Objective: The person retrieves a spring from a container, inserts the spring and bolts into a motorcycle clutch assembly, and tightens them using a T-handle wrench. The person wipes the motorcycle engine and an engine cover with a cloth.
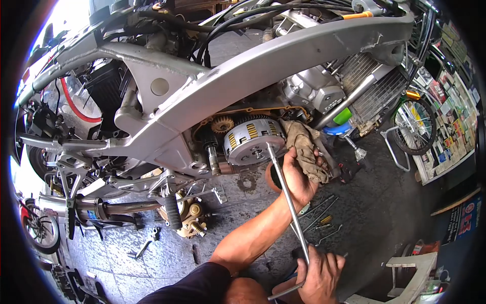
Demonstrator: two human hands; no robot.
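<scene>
My left hand is closed on a dirty brown rag, bunched at the right side of the round clutch basket. My right hand grips the crossbar of a long T-handle socket wrench. The wrench's shaft runs up past my left wrist, and its far end meets the face of the clutch, where small bolts show. A brass-coloured gear sits at the upper left of the clutch, inside the opened engine case. The rag hides some of my left fingers.
The grey motorcycle frame beam crosses above the engine. A removed engine cover lies on the tiled floor, with several hand tools right of my forearm. A white stool stands at lower right, and a small bicycle at right.
</scene>
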